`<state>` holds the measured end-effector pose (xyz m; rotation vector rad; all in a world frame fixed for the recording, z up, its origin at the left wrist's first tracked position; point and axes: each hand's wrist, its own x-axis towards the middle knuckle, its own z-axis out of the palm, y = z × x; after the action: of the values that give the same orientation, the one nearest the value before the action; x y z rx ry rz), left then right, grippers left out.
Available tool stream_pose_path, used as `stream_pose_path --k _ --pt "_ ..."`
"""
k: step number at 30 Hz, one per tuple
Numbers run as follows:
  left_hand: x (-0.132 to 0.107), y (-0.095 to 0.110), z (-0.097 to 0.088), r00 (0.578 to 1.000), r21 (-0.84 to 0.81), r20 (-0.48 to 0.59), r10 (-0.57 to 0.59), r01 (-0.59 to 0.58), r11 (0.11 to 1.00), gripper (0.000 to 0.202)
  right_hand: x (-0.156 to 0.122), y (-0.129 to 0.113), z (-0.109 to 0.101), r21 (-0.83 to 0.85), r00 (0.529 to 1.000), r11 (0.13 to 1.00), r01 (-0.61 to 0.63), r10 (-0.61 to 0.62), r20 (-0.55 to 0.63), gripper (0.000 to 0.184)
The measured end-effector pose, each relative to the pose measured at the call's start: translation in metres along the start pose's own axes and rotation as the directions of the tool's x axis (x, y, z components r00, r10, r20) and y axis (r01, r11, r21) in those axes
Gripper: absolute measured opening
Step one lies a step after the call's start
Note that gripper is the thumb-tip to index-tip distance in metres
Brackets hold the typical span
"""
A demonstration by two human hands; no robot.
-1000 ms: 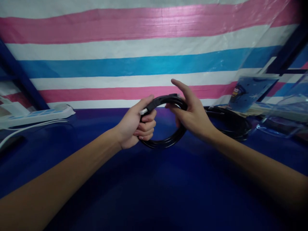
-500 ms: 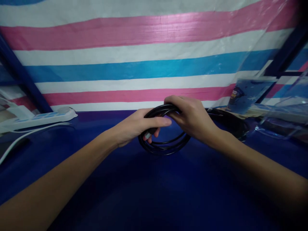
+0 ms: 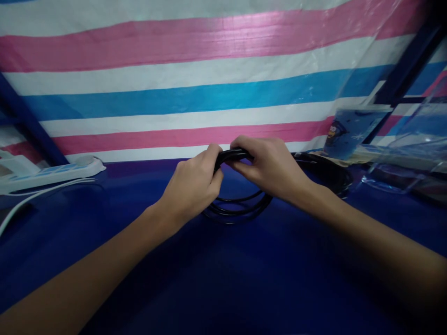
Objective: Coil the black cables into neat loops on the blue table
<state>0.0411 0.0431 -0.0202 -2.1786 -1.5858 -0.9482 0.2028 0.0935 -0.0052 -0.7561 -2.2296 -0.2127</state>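
A black cable [image 3: 240, 211] wound into a loose coil hangs between my hands over the blue table [image 3: 223, 270]. My left hand [image 3: 195, 184] is closed around the left side of the loops, its thumb and fingers wrapped over them. On the upper right of the coil, my right hand [image 3: 268, 163] pinches the bundled strands between thumb and fingers. The connector end of the cable is hidden, and so are most of the left fingertips. The lower loops droop below both hands.
More black coiled cable [image 3: 323, 172] lies right of my right hand. Behind it stand a blue cup [image 3: 352, 132] with a cartoon print and a clear plastic container [image 3: 401, 167]. At left lie a white power strip [image 3: 66, 172] and a white cord [image 3: 38, 193]. A striped sheet [image 3: 195, 102] hangs behind.
My left hand has turned over and closed around the loops, covering the connector that showed before. My right hand keeps its grip. The whole view has shifted slightly.
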Motion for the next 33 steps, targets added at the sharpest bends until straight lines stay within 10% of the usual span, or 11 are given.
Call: stream_pose_path --k 2,7,15,18,22,29,33 --pt "0.001 -0.004 0.001 0.999 -0.298 0.025 -0.045 0.051 0.953 0.015 0.000 0.001 0.000 0.092 1.000 0.996 -0.005 0.007 -0.013 0.011" --pt "0.003 -0.007 0.009 0.975 -0.840 0.160 -0.152 0.215 0.499 0.008 0.002 0.006 0.003 0.478 0.993 0.870 -0.121 0.113 0.046 0.015" --pt "-0.002 -0.001 0.009 0.929 -0.711 -0.241 -0.280 0.028 0.703 0.012 0.001 -0.009 0.001 0.754 0.880 0.455 -0.474 0.290 0.377 0.060" --pt "-0.004 0.000 0.010 0.928 -0.723 -0.256 -0.270 0.002 0.691 0.025 0.000 -0.007 0.006 0.697 0.881 0.540 -0.471 0.322 0.346 0.035" --pt "-0.004 -0.002 0.016 0.967 -0.891 0.027 -0.252 0.138 0.433 0.045 -0.003 0.011 0.020 0.543 0.887 0.716 -0.439 0.441 0.136 0.010" --pt "-0.005 -0.002 0.021 0.873 -0.878 0.478 -0.100 0.479 -0.017 0.026 -0.008 0.020 0.036 0.713 0.697 0.386 -0.586 0.688 0.201 0.006" --pt "-0.002 0.000 0.011 0.797 -0.806 0.589 -0.131 0.569 -0.161 0.006 -0.011 0.015 0.038 0.508 0.813 0.692 -0.512 0.582 0.026 0.027"
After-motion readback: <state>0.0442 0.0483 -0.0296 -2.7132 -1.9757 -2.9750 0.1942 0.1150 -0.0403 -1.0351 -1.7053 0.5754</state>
